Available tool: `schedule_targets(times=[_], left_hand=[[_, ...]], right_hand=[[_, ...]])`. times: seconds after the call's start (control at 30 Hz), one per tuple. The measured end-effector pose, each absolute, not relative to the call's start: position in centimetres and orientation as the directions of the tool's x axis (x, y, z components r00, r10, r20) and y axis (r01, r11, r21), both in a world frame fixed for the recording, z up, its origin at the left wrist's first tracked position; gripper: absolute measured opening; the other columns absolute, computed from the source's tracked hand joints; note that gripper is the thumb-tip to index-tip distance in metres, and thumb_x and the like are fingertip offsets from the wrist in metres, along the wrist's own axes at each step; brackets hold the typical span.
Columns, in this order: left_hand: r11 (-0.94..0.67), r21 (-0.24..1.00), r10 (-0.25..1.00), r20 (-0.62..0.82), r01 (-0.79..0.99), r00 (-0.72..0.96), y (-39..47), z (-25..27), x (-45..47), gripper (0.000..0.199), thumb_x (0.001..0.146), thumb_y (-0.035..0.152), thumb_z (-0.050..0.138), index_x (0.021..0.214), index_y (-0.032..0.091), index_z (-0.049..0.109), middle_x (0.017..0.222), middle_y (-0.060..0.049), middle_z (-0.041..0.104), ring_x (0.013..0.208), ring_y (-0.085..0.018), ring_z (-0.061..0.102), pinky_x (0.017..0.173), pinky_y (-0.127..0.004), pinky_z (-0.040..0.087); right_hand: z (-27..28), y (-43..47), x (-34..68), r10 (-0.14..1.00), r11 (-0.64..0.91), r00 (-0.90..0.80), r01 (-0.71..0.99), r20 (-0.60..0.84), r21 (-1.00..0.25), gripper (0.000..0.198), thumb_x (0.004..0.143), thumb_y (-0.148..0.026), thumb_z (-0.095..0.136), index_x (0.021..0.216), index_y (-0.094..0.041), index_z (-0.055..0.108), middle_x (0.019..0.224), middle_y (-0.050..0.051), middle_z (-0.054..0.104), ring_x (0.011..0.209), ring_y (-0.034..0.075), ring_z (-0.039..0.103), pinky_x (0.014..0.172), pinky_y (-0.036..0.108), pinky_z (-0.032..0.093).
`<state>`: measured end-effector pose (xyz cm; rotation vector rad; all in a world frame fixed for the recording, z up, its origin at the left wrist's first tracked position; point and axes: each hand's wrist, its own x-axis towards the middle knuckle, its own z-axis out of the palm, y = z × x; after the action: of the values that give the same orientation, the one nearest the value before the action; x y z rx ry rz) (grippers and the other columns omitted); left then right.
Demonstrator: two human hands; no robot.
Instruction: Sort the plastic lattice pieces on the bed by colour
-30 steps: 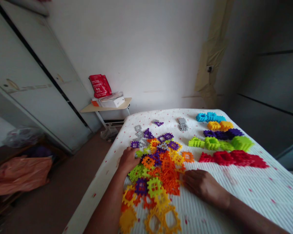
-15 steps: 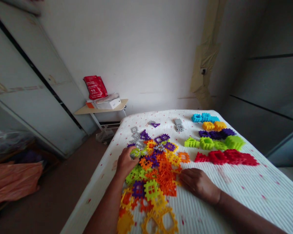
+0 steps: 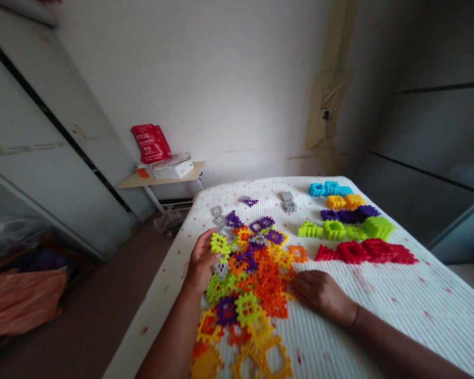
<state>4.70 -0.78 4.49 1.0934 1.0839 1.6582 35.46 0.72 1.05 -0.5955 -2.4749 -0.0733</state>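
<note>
My left hand [image 3: 201, 260] is closed around the edge of a lime-green interlocking block [image 3: 220, 245] with window-like openings, held up at the left side of a mixed pile. At the pile's right edge lies my right hand [image 3: 322, 295], low over the bed, fingers curled together. Its fingertips touch or nearly touch the orange blocks [image 3: 272, 284] and a yellow piece [image 3: 287, 296]; anything inside them is hidden. Between both hands are purple blocks [image 3: 226, 310], another green window block [image 3: 247, 309] and yellow frame pieces [image 3: 275, 358]. A grey block [image 3: 221, 270] shows just below the held one.
Blocks sorted by colour line the bed's right side: blue [image 3: 332, 188], yellow [image 3: 345, 201], purple [image 3: 351, 214], green [image 3: 345, 229] and red [image 3: 365, 252]. Grey blocks [image 3: 288, 201] sit farther back. A small table [image 3: 161, 180] with a red bag [image 3: 150, 143] stands beyond the bed.
My left hand has raised and turned the lime-green block, so its windowed face now shows, and the grey block below is uncovered. My right hand has hardly moved.
</note>
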Motion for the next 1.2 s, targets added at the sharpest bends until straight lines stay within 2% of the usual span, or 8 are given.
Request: schedule_targets(times=[0.1,0.47,0.57,0.67,0.8,0.87,0.97,1.2], left_hand=[[-0.204,0.952,0.964,0.155,-0.226,-0.218,-0.7,4.2,4.9,0.058,0.059,0.020,0.067,0.115,0.022,0.050,0.106,-0.005,0.064,0.091,-0.020,0.062,0.081,-0.031,0.045],[-0.157,0.942,0.986,0.135,-0.296,-0.093,-1.2,4.0,5.9,0.058,0.057,0.021,0.069,0.111,0.022,0.049,0.104,-0.005,0.062,0.091,-0.022,0.061,0.077,-0.031,0.046],[-0.145,0.951,0.989,0.136,-0.274,-0.054,-1.3,4.2,6.4,0.058,0.056,0.021,0.071,0.110,0.023,0.049,0.101,-0.005,0.063,0.089,-0.021,0.061,0.075,-0.028,0.045],[-0.117,0.971,0.993,0.118,-0.207,-0.006,-1.6,4.3,6.8,0.057,0.057,0.022,0.072,0.109,0.022,0.049,0.099,-0.005,0.064,0.084,-0.019,0.062,0.072,-0.026,0.045],[-0.070,0.994,0.997,0.073,-0.082,0.033,-1.7,4.2,7.2,0.057,0.061,0.022,0.071,0.112,0.022,0.047,0.098,-0.005,0.064,0.084,-0.019,0.061,0.073,-0.026,0.046],[-0.061,0.997,0.997,0.063,-0.049,0.047,-1.8,4.1,7.5,0.057,0.062,0.024,0.070,0.114,0.022,0.045,0.098,-0.006,0.064,0.086,-0.020,0.061,0.074,-0.028,0.047],[-0.062,0.997,0.998,0.064,-0.052,0.027,-1.9,4.0,8.1,0.058,0.061,0.028,0.070,0.113,0.021,0.047,0.100,-0.007,0.064,0.089,-0.023,0.061,0.075,-0.029,0.048],[-0.070,0.996,0.994,0.066,0.050,0.082,-1.2,3.0,7.5,0.055,0.062,0.028,0.070,0.112,0.020,0.048,0.107,-0.009,0.062,0.099,-0.026,0.059,0.082,-0.034,0.049]], right_hand=[[0.9,0.8,35.5,0.418,0.895,-0.762,0.440,0.495,-0.078,0.024,0.092,-0.020,0.040,0.076,-0.016,0.058,0.065,0.002,0.057,0.057,0.011,0.052,0.053,0.025,0.040],[0.7,0.9,35.5,0.447,0.885,-0.744,0.448,0.496,-0.126,0.023,0.092,-0.020,0.040,0.082,-0.016,0.060,0.068,0.004,0.060,0.060,0.012,0.055,0.057,0.025,0.044],[1.2,1.2,35.0,0.479,0.873,-0.683,0.436,0.552,-0.218,0.019,0.091,-0.022,0.041,0.091,-0.016,0.060,0.080,0.007,0.064,0.071,0.014,0.060,0.064,0.026,0.048],[2.6,1.4,33.3,0.528,0.849,-0.597,0.378,0.605,-0.369,0.020,0.089,-0.025,0.046,0.104,-0.017,0.056,0.098,0.010,0.064,0.091,0.017,0.060,0.076,0.028,0.049],[4.5,1.6,29.4,0.566,0.810,-0.603,0.278,0.563,-0.517,0.047,0.081,-0.039,0.057,0.122,-0.019,0.046,0.122,0.012,0.053,0.113,0.021,0.050,0.090,0.033,0.044],[4.9,1.8,27.7,0.588,0.785,-0.610,0.273,0.531,-0.556,0.055,0.075,-0.042,0.062,0.123,-0.019,0.045,0.123,0.012,0.052,0.113,0.022,0.050,0.090,0.033,0.044],[5.1,2.0,26.1,0.633,0.751,-0.603,0.325,0.486,-0.575,0.057,0.069,-0.040,0.066,0.119,-0.020,0.048,0.120,0.010,0.054,0.108,0.023,0.053,0.086,0.032,0.046],[5.2,2.1,26.3,0.637,0.753,-0.640,0.396,0.430,-0.526,0.054,0.070,-0.039,0.066,0.118,-0.022,0.049,0.113,0.008,0.058,0.100,0.022,0.056,0.081,0.031,0.046]])
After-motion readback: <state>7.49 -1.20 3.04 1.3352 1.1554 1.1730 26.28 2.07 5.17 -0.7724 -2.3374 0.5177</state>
